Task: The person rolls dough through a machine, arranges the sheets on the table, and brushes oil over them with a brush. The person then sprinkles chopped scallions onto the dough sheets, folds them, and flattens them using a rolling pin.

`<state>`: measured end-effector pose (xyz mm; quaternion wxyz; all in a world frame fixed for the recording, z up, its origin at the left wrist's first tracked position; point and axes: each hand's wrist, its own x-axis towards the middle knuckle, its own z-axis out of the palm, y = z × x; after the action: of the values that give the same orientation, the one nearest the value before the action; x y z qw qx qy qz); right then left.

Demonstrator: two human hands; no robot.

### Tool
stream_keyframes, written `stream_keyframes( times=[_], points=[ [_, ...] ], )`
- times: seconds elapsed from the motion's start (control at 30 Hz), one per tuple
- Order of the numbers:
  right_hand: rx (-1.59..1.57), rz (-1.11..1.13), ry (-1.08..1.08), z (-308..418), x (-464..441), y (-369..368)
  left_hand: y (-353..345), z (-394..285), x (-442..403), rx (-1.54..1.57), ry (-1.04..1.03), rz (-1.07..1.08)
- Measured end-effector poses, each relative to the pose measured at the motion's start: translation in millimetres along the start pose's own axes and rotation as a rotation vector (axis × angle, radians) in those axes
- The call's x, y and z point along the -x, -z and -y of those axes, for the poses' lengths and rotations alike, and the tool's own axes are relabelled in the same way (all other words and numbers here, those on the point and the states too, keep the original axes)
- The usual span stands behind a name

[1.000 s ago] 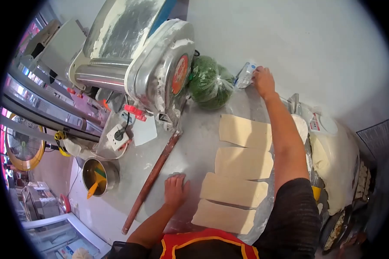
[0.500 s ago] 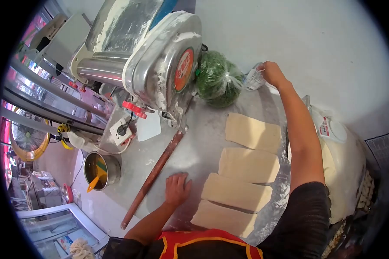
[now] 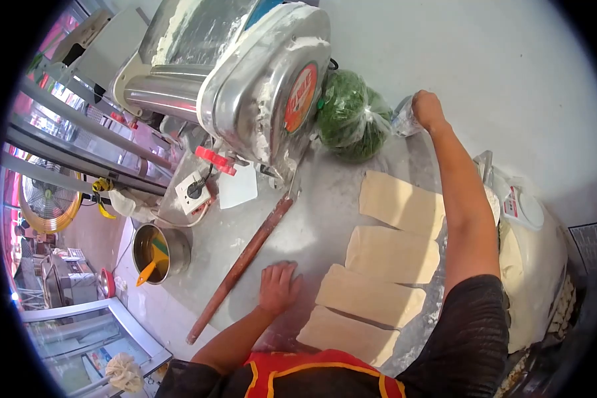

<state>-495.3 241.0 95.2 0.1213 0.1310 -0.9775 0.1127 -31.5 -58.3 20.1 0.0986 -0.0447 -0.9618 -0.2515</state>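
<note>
My right hand [image 3: 428, 110] is closed on the edge of a small clear and white plastic packet [image 3: 405, 121] at the back of the metal table. Just left of the packet sits a plastic bag of green leaves [image 3: 353, 118]. My left hand [image 3: 279, 287] rests on the tabletop with its fingers apart, holding nothing. Between my arms lie several flat rectangles of dough [image 3: 393, 256] in a column. To the left of my left hand a dark red rolling pin [image 3: 242, 265] lies at a slant.
A floury dough roller machine [image 3: 265, 86] stands at the back left. Near it are a white card [image 3: 238, 186] and a socket block [image 3: 193, 192]. A metal pot [image 3: 178, 254] with an orange-handled brush is at the left. A large plastic bag [image 3: 534, 265] lies at the right.
The view has shifted, so the table's things sit differently in it. My right hand has drawn the packet slightly away from the bag of leaves. My left hand stays on the table.
</note>
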Motion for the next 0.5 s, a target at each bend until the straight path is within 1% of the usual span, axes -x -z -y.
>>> stream_keyframes(
  times=[0.1,0.2,0.23,0.33,0.4,0.47,0.5],
  points=[
    [-0.119,-0.11,0.004,-4.3,9.1,14.3,-0.5,0.5,2.9,-0.004,-0.012,0.005],
    [-1.041,-0.119,-0.442,-2.1,34.2,32.6,-5.1,3.8,2.4,-0.008,-0.022,-0.013],
    [-1.216,-0.165,-0.544,17.3,55.8,52.4,-4.6,4.1,4.9,-0.008,-0.023,-0.011],
    [-1.508,-0.101,-0.737,-2.5,128.2,47.4,-4.9,3.4,5.0,-0.015,0.001,0.024],
    [-1.882,0.076,-0.585,-28.3,202.0,8.1,-6.1,2.4,4.8,-0.024,-0.003,0.01],
    [-1.649,-0.003,-1.103,-5.1,252.4,8.7,-6.4,3.7,6.2,-0.035,-0.014,0.005],
    [-1.593,-0.11,-1.118,-10.5,271.7,7.2,-6.9,3.8,7.8,-0.032,-0.01,0.006]
  ],
)
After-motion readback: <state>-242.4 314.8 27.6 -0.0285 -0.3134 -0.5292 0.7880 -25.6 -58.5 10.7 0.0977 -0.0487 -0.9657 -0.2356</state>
